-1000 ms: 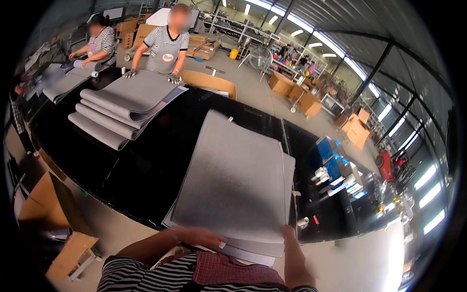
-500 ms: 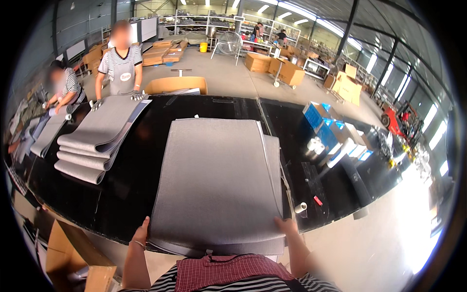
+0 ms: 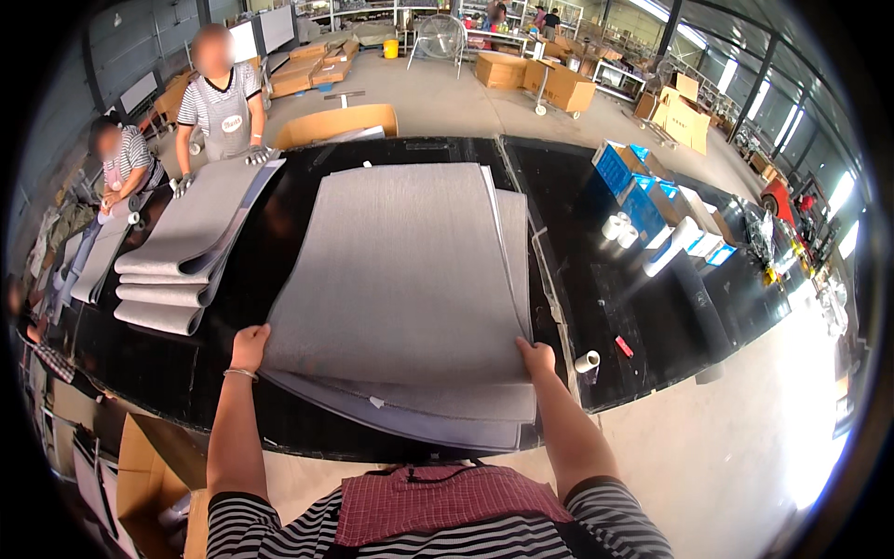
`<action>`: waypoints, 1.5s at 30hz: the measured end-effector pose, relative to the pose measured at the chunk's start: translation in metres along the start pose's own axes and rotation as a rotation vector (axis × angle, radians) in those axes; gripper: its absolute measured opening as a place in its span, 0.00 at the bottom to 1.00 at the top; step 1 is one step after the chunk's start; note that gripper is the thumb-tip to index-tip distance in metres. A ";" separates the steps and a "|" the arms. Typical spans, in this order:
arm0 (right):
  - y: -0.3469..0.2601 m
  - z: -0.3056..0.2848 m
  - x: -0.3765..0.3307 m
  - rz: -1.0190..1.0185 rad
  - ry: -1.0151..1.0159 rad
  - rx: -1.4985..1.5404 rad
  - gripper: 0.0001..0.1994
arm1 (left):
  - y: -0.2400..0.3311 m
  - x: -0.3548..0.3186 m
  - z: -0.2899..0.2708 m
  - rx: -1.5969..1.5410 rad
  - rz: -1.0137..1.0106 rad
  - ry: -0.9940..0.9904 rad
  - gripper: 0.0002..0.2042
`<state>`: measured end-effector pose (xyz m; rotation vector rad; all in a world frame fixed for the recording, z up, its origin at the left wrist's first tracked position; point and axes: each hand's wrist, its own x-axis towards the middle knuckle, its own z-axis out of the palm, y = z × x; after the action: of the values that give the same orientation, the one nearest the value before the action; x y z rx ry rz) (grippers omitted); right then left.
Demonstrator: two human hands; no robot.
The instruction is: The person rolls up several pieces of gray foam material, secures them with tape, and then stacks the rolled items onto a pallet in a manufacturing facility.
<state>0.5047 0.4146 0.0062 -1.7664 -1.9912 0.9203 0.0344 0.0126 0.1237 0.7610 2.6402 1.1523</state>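
Note:
A stack of large grey sheets, felt-like or carpet-like, lies on the black table in front of me. My left hand grips the top sheet at its near left corner, thumb above and fingers hidden beneath. At the near right corner, my right hand pinches the same sheet. Its near edge is lifted and bowed above the sheets below, whose edges show underneath. A small white tag shows at the near edge.
Folded grey sheets are piled on the left, under a co-worker's gloved hands; another person works farther left. On the right stand blue and white boxes, white rolls, a tape roll and a red object. An open carton sits lower left.
Both hands have moved forward, away from my body, raising the top sheet's near edge and uncovering the sheets beneath. The view has tilted down slightly.

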 end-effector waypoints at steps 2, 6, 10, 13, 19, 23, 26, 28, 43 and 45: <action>-0.001 0.022 0.000 -0.118 0.152 -0.066 0.30 | -0.058 0.001 -0.008 0.136 -0.027 -0.006 0.17; 0.016 0.018 -0.039 -0.362 0.203 -0.245 0.29 | -0.113 -0.058 0.015 0.021 -0.071 0.119 0.20; 0.018 -0.011 -0.038 -0.049 -0.076 0.014 0.27 | -0.080 -0.128 0.051 -0.530 -0.620 0.035 0.14; -0.014 -0.027 -0.052 -0.026 -0.130 0.105 0.25 | -0.057 -0.175 0.083 -0.884 -0.637 -0.335 0.17; -0.111 -0.036 -0.191 -0.084 -1.043 0.244 0.27 | 0.047 -0.206 0.130 -1.614 -0.716 -0.807 0.25; -0.156 -0.043 -0.218 -0.570 -1.379 0.123 0.22 | 0.039 -0.187 0.091 -1.431 -0.420 -0.108 0.26; -0.154 -0.062 -0.206 -0.649 -1.437 0.052 0.23 | -0.007 -0.171 -0.031 -1.210 -0.353 -0.159 0.31; -0.119 -0.057 -0.177 -0.369 -1.394 0.256 0.25 | -0.037 -0.174 -0.087 -1.242 -0.557 -0.170 0.29; -0.108 0.058 0.025 -0.093 -0.131 -0.442 0.32 | -0.195 -0.268 -0.017 0.185 -0.463 0.042 0.53; -0.113 0.050 0.035 -0.104 -0.148 -0.472 0.30 | -0.188 -0.272 -0.016 0.214 -0.500 0.062 0.54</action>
<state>0.3810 0.4328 0.0368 -1.8404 -2.5314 0.5939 0.1895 -0.2445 -0.0152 0.0696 2.7966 0.7767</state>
